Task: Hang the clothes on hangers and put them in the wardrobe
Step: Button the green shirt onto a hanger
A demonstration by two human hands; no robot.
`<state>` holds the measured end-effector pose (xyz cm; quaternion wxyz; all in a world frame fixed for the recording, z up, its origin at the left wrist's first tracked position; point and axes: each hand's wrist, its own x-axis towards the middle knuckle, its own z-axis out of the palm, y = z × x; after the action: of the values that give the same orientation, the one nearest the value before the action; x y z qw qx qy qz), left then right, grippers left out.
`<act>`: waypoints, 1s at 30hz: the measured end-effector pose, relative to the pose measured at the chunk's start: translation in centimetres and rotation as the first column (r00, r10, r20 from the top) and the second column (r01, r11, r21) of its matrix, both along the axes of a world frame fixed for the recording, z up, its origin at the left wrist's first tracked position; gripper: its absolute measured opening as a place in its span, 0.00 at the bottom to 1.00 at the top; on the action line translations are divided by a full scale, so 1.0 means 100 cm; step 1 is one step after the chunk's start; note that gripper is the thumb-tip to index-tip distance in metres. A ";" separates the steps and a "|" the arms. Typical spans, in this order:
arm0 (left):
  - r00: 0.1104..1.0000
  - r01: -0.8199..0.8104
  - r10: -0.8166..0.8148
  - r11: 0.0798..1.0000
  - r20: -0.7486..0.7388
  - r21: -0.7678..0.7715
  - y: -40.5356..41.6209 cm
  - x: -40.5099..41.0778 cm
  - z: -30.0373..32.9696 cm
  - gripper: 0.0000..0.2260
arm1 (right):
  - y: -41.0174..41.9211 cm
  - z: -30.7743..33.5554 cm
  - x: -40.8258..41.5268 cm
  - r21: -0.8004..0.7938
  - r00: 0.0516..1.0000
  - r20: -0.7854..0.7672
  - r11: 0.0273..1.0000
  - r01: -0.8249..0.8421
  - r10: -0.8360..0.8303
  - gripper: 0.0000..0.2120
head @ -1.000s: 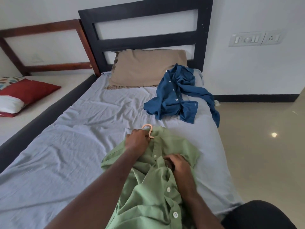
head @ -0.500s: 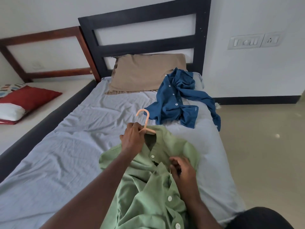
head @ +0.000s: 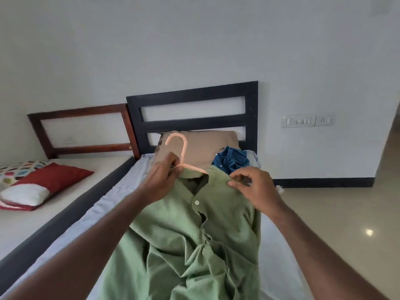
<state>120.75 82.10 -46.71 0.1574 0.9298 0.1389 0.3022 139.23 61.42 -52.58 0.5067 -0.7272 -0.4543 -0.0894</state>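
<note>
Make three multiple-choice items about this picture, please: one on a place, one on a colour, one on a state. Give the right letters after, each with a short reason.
1. Where does the blue shirt lie?
A. on the floor
B. on the bed, beside the tan pillow
C. on the red cushion

2. What colour is the hanger?
A. pale orange-pink
B. black
C. white

3. What is the state of the green shirt?
A. folded flat on the bed
C. hung in a wardrobe
B. on the hanger, held up by both hands

Answers:
1. B: it is bunched on the sheet to the right of the pillow, near the headboard.
2. A: the hook shows that colour against the pillow.
3. B: the left hand grips the hanger at the base of its hook, and the right hand pinches the shirt's shoulder.
</note>
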 end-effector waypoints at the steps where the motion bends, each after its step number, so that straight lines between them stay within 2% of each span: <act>1: 1.000 0.000 0.000 1.000 0.017 0.020 0.003 -0.005 0.011 0.06 | -0.004 0.018 -0.001 -0.028 0.996 -0.037 0.996 -0.085 0.084 0.06; 4: 0.998 -0.025 0.028 0.998 -0.048 0.061 0.012 -0.017 0.039 0.10 | -0.017 0.061 -0.002 -0.094 0.979 -0.053 0.975 -0.199 0.195 0.03; 7: 0.991 0.000 0.009 0.998 -0.132 0.064 0.008 -0.029 0.065 0.15 | -0.032 0.099 0.002 -0.062 0.985 -0.005 0.983 -0.170 0.170 0.09; 10: 0.982 0.072 -0.076 0.997 -0.174 -0.033 -0.004 -0.038 0.084 0.14 | -0.043 0.123 -0.001 -0.026 0.986 0.005 0.986 -0.166 0.166 0.06; 13: 0.968 0.091 -0.082 0.996 -0.237 0.027 -0.015 -0.041 0.094 0.16 | -0.055 0.136 -0.005 -0.170 0.981 -0.031 0.966 -0.196 0.194 0.04; 15: 0.977 0.106 -0.097 0.994 -0.190 0.040 -0.020 -0.040 0.098 0.14 | -0.065 0.142 -0.007 -0.176 0.970 -0.085 0.954 -0.241 0.230 0.04; 17: 0.991 0.114 -0.115 0.993 -0.075 -0.015 -0.020 -0.037 0.099 0.11 | -0.071 0.143 -0.015 -0.176 0.950 -0.132 0.937 -0.302 0.282 0.04; 19: 0.993 0.121 -0.120 0.990 0.014 -0.075 -0.023 -0.034 0.103 0.08 | -0.070 0.141 -0.026 -0.165 0.950 -0.104 0.937 -0.309 0.295 0.05; 23: 0.990 0.137 -0.134 0.986 0.032 -0.090 -0.034 -0.030 0.112 0.09 | -0.061 0.159 -0.045 0.090 0.968 -0.007 0.965 -0.248 0.250 0.04; 24: 0.990 0.142 -0.140 0.986 0.027 -0.084 -0.037 -0.028 0.113 0.08 | -0.059 0.167 -0.050 0.094 0.966 -0.004 0.962 -0.256 0.258 0.03; 26: 0.988 0.150 -0.149 0.987 0.027 -0.054 -0.040 -0.025 0.115 0.05 | -0.052 0.181 -0.057 -0.080 0.968 0.013 0.965 -0.248 0.250 0.01; 28: 0.988 0.152 -0.151 0.987 0.024 -0.044 -0.041 -0.023 0.115 0.05 | -0.044 0.192 -0.059 -0.347 0.979 0.054 0.923 -0.165 0.195 0.06; 30: 0.985 0.174 -0.173 0.983 0.012 -0.067 -0.043 -0.025 0.114 0.07 | -0.043 0.202 -0.057 -0.510 0.986 0.072 0.855 -0.093 0.150 0.11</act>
<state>118.22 77.78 -35.26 0.2148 0.9317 0.0670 0.2852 133.54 57.16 -32.40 0.2778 -0.7982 -0.5339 0.0251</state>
